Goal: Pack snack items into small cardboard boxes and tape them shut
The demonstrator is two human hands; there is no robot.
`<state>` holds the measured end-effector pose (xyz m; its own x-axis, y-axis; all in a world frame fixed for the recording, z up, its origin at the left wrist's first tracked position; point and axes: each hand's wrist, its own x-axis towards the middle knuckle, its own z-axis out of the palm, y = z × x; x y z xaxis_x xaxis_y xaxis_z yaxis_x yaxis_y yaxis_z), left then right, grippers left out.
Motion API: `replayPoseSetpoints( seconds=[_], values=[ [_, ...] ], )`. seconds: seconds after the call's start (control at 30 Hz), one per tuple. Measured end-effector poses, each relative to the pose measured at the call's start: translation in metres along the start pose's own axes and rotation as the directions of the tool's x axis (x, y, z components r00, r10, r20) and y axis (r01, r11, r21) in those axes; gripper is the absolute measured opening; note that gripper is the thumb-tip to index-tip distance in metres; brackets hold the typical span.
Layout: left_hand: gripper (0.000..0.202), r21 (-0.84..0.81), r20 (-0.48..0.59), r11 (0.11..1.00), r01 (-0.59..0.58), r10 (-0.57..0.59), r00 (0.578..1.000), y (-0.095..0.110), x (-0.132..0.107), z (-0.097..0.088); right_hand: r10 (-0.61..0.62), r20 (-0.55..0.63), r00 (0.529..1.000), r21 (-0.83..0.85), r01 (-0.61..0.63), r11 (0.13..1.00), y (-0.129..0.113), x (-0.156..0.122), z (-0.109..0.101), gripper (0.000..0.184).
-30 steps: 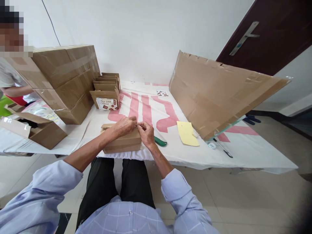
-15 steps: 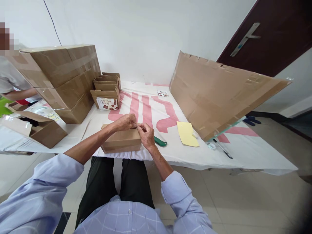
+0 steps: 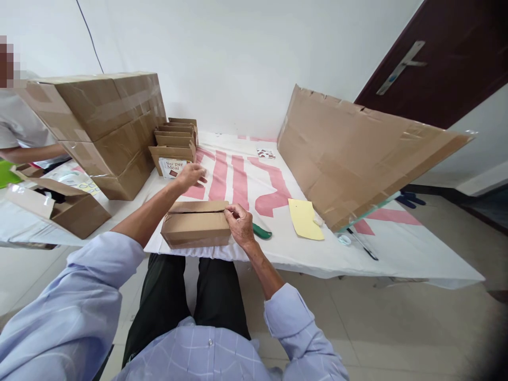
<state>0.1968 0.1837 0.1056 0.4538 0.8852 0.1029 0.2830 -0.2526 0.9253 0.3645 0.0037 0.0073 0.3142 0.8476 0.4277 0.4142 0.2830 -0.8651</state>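
Observation:
A small brown cardboard box (image 3: 196, 227) lies at the table's front edge, its top flaps meeting along a dark gap. My right hand (image 3: 240, 223) grips the box at its right end, thumb and fingers pinched at the flap edge. My left hand (image 3: 191, 176) is off the box, above and behind it, with its fingers slightly apart and nothing visible in them. Just beyond that hand, a "Super Meal" card (image 3: 169, 167) leans on a row of upright open cardboard boxes (image 3: 174, 138). A green-handled tool (image 3: 262, 232) lies right of my right hand, partly hidden by it.
Large taped cartons (image 3: 107, 127) are stacked at left, near an open carton (image 3: 79, 211) and another person's arm (image 3: 35, 153). On the right stand a big cardboard sheet (image 3: 357, 153), yellow paper (image 3: 305, 219), a pen (image 3: 363, 244) and a tape roll (image 3: 344, 240). A printed card (image 3: 265, 153) lies farther back.
My left hand has let go of the box top and moved up and left, towards the "Super Meal" card. My right hand stays at the box's right end.

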Motion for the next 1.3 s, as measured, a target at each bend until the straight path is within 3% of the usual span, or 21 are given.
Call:
replayPoseSetpoints(
  seconds=[0.07,0.17,0.3,0.4,0.5,0.63,0.73,0.97,1.1,1.3],
  values=[
    [0.037,-0.105,-0.070,0.994,-0.012,0.004,0.998,0.008,-0.001,-0.014,-0.009,0.014,1.000,-0.013,0.009,1.000,0.000,0.002,-0.001,0.020],
    [0.043,-0.341,-0.022,0.938,-0.060,0.056,0.998,0.022,-0.019,-0.021,-0.063,-0.037,0.997,-0.062,0.061,0.996,-0.004,0.008,-0.002,0.016],
    [0.052,-0.476,0.100,0.876,-0.084,0.148,0.984,0.037,-0.061,0.000,-0.094,-0.186,0.978,0.027,0.100,0.995,-0.025,0.014,-0.003,0.033],
    [0.053,-0.440,0.127,0.893,-0.091,0.163,0.979,0.041,-0.087,0.022,-0.009,-0.074,0.997,0.328,0.032,0.944,-0.049,0.013,-0.001,0.049],
    [0.049,-0.353,0.117,0.925,-0.138,0.190,0.975,0.040,-0.105,0.035,0.115,0.071,0.991,0.549,-0.135,0.825,-0.066,0.006,0.003,0.058],
    [0.041,-0.147,0.030,0.955,-0.259,0.266,0.964,0.032,-0.120,0.039,0.257,0.062,0.965,0.664,-0.232,0.711,-0.069,-0.004,0.009,0.048],
    [0.035,-0.051,0.010,0.957,-0.287,0.288,0.958,0.028,-0.126,0.042,0.314,0.070,0.947,0.735,-0.262,0.626,-0.061,-0.009,0.011,0.044],
    [0.028,0.070,0.032,0.924,-0.375,0.373,0.927,0.033,-0.138,0.061,0.282,0.268,0.921,0.852,-0.364,0.378,-0.050,-0.021,-0.006,0.052],
    [0.027,0.112,0.098,0.876,-0.470,0.461,0.882,0.033,-0.140,0.071,0.280,0.291,0.915,0.837,-0.385,0.388,-0.043,-0.031,-0.018,0.054],
    [0.025,0.160,0.102,0.872,-0.463,0.452,0.886,0.033,-0.142,0.079,0.325,0.190,0.926,0.835,-0.327,0.443,-0.034,-0.044,-0.033,0.047]
  ],
)
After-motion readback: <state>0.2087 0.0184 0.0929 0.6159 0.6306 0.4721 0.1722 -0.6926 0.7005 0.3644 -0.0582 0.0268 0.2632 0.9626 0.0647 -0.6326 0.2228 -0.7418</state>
